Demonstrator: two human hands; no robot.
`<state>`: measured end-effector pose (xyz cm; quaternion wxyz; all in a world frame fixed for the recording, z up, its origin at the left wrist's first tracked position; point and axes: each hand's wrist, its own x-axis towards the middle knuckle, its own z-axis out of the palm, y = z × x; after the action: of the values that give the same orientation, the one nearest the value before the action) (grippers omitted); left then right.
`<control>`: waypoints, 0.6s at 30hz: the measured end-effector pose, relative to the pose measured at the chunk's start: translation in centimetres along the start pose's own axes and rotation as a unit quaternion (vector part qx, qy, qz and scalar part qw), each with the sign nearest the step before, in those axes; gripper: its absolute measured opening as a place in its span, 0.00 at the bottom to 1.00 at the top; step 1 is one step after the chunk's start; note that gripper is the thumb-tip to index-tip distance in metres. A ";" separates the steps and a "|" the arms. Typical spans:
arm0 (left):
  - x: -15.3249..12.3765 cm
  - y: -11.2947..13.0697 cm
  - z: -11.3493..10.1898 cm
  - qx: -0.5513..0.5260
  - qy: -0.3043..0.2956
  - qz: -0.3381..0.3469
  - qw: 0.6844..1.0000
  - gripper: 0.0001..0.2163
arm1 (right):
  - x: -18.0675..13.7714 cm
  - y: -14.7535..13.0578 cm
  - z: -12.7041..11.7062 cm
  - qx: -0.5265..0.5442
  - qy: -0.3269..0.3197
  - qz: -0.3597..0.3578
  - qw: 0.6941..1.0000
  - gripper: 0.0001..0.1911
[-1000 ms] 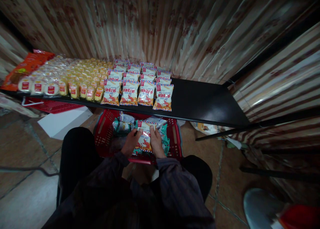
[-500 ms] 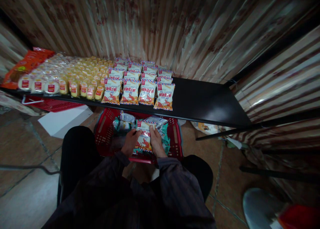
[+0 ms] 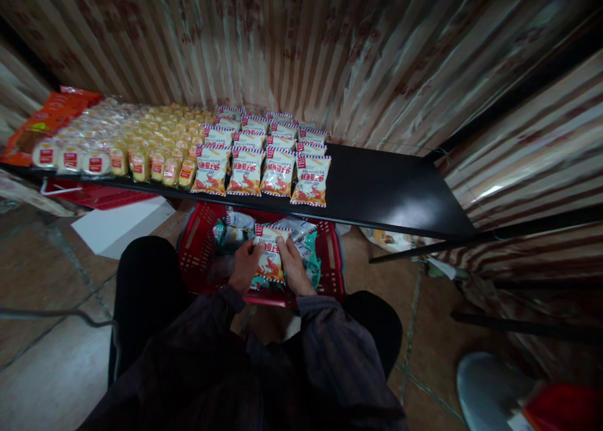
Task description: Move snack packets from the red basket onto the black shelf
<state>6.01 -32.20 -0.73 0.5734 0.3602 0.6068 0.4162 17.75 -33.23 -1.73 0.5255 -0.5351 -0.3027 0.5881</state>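
Between my two hands is a white and orange snack bag with red lettering and a red shrimp picture, held upright above the basket. My left hand grips its left edge, thumb on the front. On the other edge, my right hand is closed with its thumb over the front. Below lies a red plastic basket with several green and white packets inside. Matching snack bags stand in rows on the black shelf, just beyond the basket.
Small yellow wrapped cakes and white round ones fill the shelf's left part, beside an orange bag. A striped curtain hangs behind. A white box sits on the floor at left; a stool is at lower right.
Both hands keep hold of the snack bag, which has shifted very slightly. My left fingers and right thumb have moved a little on it. The shelf goods look the same.
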 end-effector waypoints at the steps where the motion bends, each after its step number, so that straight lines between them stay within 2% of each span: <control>1: 0.0 0.1 -0.1 0.005 0.010 0.003 1.000 0.13 | -0.1 -0.2 0.1 0.010 -0.012 0.004 1.000 0.25; 4: 0.2 0.2 -0.5 0.011 0.036 0.000 0.999 0.12 | -0.3 -0.3 0.5 0.029 -0.032 0.013 0.999 0.25; 9: 0.7 -0.5 -0.5 0.014 0.040 -0.028 0.999 0.12 | 0.0 0.2 0.2 -0.005 -0.019 0.008 1.000 0.20; 15: 1.4 -1.1 -0.9 0.093 0.137 0.048 0.985 0.11 | 0.3 0.5 0.1 -0.003 -0.021 0.007 1.000 0.23; 18: 1.6 -0.9 -1.1 0.142 0.134 0.098 0.976 0.06 | 0.3 0.6 0.1 0.006 -0.034 -0.004 0.999 0.21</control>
<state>4.84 -31.23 -2.22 0.3860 0.4367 0.6927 0.4248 17.54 -33.07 -2.38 0.5204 -0.5106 -0.3188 0.6057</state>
